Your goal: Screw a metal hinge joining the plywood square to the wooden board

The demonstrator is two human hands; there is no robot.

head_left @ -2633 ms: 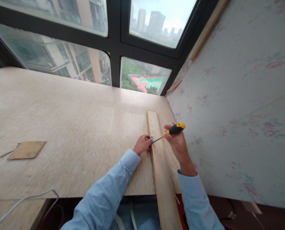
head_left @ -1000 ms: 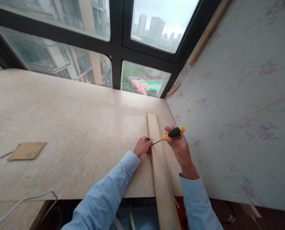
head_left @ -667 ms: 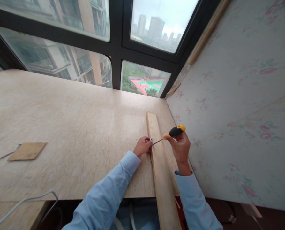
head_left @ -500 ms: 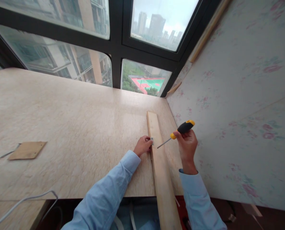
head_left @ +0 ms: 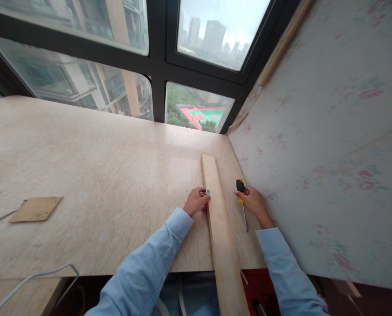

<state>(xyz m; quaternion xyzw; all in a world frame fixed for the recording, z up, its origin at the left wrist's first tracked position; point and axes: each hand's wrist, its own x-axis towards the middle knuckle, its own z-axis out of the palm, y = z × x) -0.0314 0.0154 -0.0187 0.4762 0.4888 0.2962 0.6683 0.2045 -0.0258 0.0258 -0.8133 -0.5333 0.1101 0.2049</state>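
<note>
A long wooden board lies on the stone-patterned ledge, its near end reaching past the front edge. At the board's left side my left hand is closed, pinching a small metal bracket at the board's edge. To the right of the board, my right hand grips a screwdriver with a black and yellow handle. Its shaft points down toward me, close above or on the ledge; I cannot tell which.
On the ledge at the left lies a small brown plate with a thin dark strip beside it. A white cable curves at the lower left. The papered wall bounds the right side, and windows stand behind.
My right hand has moved down and to the right, away from the board. The screwdriver has turned from pointing at the board to pointing toward me. My left hand stays at the bracket.
</note>
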